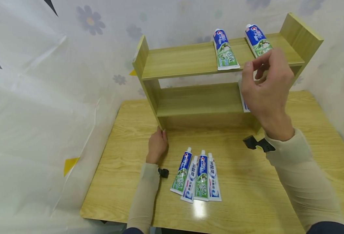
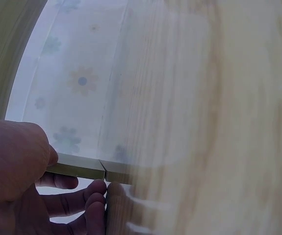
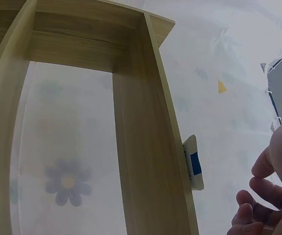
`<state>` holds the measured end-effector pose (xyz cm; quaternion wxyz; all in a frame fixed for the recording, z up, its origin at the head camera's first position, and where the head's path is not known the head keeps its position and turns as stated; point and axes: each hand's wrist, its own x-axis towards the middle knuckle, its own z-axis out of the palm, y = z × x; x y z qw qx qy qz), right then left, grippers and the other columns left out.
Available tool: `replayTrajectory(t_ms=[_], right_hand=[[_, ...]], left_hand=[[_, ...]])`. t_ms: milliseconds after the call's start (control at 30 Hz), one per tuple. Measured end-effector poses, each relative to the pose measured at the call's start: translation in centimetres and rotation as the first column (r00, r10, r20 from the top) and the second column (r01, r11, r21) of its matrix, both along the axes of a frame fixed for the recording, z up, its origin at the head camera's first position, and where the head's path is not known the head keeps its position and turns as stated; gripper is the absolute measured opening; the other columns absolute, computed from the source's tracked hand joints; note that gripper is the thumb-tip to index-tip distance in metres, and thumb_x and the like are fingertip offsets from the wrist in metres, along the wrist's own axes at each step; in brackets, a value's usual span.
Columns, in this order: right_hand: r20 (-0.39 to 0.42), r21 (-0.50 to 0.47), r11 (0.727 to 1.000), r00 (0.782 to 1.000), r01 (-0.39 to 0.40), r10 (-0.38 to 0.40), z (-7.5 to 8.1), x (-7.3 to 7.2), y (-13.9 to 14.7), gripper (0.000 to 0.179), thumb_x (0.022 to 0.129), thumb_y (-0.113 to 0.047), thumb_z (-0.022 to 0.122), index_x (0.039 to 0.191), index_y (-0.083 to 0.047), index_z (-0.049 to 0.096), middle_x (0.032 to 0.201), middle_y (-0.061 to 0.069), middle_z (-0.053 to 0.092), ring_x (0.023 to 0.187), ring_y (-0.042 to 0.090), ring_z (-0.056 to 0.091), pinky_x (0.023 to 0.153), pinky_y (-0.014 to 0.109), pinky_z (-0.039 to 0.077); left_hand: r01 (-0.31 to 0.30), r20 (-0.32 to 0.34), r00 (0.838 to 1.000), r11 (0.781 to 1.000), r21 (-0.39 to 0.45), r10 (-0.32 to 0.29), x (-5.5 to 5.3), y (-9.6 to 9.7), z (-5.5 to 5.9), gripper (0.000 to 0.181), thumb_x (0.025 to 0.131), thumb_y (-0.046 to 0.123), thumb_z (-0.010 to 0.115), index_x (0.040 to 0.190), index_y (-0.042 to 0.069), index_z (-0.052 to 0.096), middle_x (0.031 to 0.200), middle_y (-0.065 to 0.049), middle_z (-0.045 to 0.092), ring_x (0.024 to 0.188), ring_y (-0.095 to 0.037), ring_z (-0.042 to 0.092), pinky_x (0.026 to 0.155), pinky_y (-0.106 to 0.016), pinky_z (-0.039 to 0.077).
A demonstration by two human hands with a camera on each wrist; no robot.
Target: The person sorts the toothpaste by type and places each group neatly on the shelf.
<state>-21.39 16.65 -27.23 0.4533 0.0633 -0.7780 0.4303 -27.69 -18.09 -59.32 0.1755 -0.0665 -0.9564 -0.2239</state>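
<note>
2 tubes (image 1: 225,48) atop shelf (image 1: 180,61), caps rearwd, axes front-back; R fingers (image 3: 270,193) loose, empty; L fingers (image 2: 67,203) gripping shelf.

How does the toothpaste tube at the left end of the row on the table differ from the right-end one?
The left-end tube is mostly blue and green; the right-end tube is mostly white. The left-end tube slants, its cap leaning right, while the right-end tube lies straighter, its cap leaning slightly left. Both lie on the table with caps toward the shelf.
</note>
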Motion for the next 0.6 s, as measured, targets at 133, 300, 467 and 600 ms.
replayTrajectory(t_ms=[133,300,467,600], right_hand=[[0.026,-0.018,1.0,1.0,-0.003,0.003,-1.1,1.0,0.2,0.039,0.102,-0.022,0.058,0.111,0.015,0.065,0.092,-0.032,0.045,0.08,-0.007,0.045,0.073,0.018,0.037],[0.028,-0.017,1.0,1.0,-0.012,0.012,-3.4,2.2,0.5,0.033,0.101,-0.019,0.062,0.104,0.013,0.066,0.09,-0.021,0.054,0.077,-0.006,0.045,0.069,0.017,0.035],[0.018,0.036,0.999,0.999,-0.037,0.036,-6.4,2.7,0.3,0.027,0.1,-0.015,0.064,0.102,0.011,0.068,0.089,0.016,0.069,0.076,0.003,0.049,0.07,0.013,0.035],[0.043,0.079,0.995,0.998,-0.058,0.055,-8.7,3.1,-0.1,0.024,0.101,-0.014,0.063,0.104,0.009,0.068,0.093,0.023,0.069,0.077,0.014,0.051,0.073,0.014,0.035]], left_hand=[[0.006,-0.01,1.0,1.0,-0.002,-0.006,0.1,0.0,-0.3,0.036,0.118,0.029,0.043,0.118,-0.002,0.061,0.077,-0.021,0.068,0.068,-0.045,0.071,0.059,-0.058,0.055],[0.018,-0.01,1.0,1.0,0.004,-0.018,-0.1,-0.1,-0.8,0.04,0.118,0.031,0.042,0.121,-0.004,0.062,0.078,-0.022,0.068,0.067,-0.045,0.071,0.059,-0.059,0.055],[0.009,-0.002,1.0,1.0,0.011,-0.009,-0.4,-0.4,-0.9,0.043,0.119,0.034,0.039,0.121,-0.003,0.062,0.08,-0.022,0.07,0.07,-0.046,0.072,0.06,-0.059,0.057],[0.004,0.002,1.0,1.0,0.008,-0.004,-0.5,-0.4,-0.8,0.042,0.119,0.034,0.04,0.118,-0.001,0.062,0.08,-0.023,0.07,0.07,-0.047,0.073,0.061,-0.06,0.057]])
